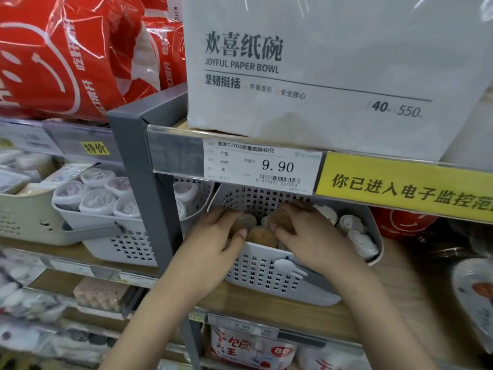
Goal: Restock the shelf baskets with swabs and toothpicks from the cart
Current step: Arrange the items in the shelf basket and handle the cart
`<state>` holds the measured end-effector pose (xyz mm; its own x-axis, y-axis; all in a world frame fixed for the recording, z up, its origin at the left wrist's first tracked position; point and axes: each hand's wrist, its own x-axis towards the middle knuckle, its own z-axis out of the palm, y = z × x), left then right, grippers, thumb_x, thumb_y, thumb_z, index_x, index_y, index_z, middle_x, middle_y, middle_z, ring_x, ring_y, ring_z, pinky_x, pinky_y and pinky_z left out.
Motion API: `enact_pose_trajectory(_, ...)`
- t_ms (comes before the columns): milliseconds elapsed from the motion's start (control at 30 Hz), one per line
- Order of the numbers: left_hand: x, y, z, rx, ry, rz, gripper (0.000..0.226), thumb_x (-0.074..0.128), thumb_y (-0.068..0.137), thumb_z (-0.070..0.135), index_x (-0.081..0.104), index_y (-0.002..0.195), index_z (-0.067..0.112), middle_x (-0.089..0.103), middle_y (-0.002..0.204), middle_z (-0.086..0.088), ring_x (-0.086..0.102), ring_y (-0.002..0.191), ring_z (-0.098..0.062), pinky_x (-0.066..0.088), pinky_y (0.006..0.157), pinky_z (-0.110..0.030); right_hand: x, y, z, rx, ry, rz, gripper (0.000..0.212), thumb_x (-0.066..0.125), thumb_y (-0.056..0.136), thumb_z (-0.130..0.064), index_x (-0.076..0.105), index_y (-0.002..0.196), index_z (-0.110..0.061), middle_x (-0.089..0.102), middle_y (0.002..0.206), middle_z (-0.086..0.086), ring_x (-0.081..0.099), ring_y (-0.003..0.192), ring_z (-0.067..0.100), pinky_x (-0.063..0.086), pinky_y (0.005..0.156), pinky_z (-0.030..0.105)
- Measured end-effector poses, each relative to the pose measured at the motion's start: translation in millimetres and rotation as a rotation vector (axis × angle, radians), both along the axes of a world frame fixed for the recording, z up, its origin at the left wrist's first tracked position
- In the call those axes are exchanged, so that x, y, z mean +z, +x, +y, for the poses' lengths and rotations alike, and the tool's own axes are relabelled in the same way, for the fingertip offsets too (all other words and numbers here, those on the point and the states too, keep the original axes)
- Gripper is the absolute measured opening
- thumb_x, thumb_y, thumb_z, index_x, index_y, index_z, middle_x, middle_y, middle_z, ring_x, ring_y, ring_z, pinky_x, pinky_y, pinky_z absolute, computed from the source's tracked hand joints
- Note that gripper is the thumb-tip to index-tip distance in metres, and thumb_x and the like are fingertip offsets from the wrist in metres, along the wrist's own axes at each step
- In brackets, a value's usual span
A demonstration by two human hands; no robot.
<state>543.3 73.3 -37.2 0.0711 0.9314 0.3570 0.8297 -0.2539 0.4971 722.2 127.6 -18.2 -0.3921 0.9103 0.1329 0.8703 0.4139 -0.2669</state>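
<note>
A white perforated basket [266, 279] stands on the wooden shelf under the price rail. Inside it lie round tan-topped toothpick tubs [260, 236] on the left and white tubs [354, 233] on the right. My left hand [213, 244] reaches into the basket's left side, fingers curled round a clear-lidded tub [246, 220]. My right hand [306, 231] is over the middle of the basket, its fingers curled round another tan tub [278, 218]. A second white basket [125, 236] to the left, beyond the grey upright, holds swab tubs with clear lids [98, 201].
A grey shelf upright [149, 188] stands between the two baskets. The price rail [266, 166] and a yellow sign [405, 188] overhang the basket closely. A white paper bowl pack [320, 62] sits above, red packs [66, 54] at upper left, and a cream basket [26, 217] at far left.
</note>
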Motion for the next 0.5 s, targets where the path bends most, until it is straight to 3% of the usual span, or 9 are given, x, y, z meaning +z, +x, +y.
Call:
enact_pose_trajectory(100, 0, 3, -11, 0.036, 0.052, 0.003, 0.039, 0.046, 0.096, 0.033, 0.048, 0.134, 0.025, 0.048, 0.127, 0.008, 0.050, 0.108, -0.011, 0.038, 0.090, -0.020, -1, 0, 1, 0.009, 0.010, -0.030, 0.041, 0.043, 0.097, -0.040, 0.050, 0.127, -0.015, 0.050, 0.132, 0.006, 0.046, 0.120, 0.024, 0.040, 0.094, 0.032)
enact_pose_trajectory(267, 2, 5, -35, 0.084, 0.105, 0.022, 0.046, 0.037, 0.092, 0.043, 0.046, 0.134, 0.025, 0.048, 0.130, 0.012, 0.043, 0.120, -0.005, 0.037, 0.098, -0.019, -2, 4, -5, 0.037, 0.218, 0.002, 0.040, 0.049, 0.095, -0.035, 0.053, 0.129, -0.014, 0.052, 0.134, 0.008, 0.047, 0.123, 0.029, 0.038, 0.100, 0.037)
enact_pose_trajectory(367, 4, 1, -55, 0.065, 0.098, 0.046, 0.044, 0.036, 0.094, 0.041, 0.048, 0.132, 0.022, 0.051, 0.126, 0.009, 0.045, 0.116, -0.006, 0.035, 0.095, -0.015, -5, 1, -21, 0.146, 0.368, 0.137, 0.039, 0.044, 0.089, -0.034, 0.063, 0.114, -0.009, 0.061, 0.119, 0.008, 0.058, 0.107, 0.031, 0.049, 0.090, 0.043)
enact_pose_trajectory(500, 0, -20, -96, 0.099, 0.039, 0.103, 0.042, 0.036, 0.096, 0.039, 0.052, 0.129, 0.020, 0.055, 0.123, 0.009, 0.048, 0.111, -0.005, 0.033, 0.094, -0.015, -19, -17, -60, 0.339, 0.477, 0.320, 0.029, 0.047, 0.090, -0.022, 0.065, 0.107, -0.007, 0.062, 0.111, 0.008, 0.057, 0.101, 0.024, 0.044, 0.087, 0.038)
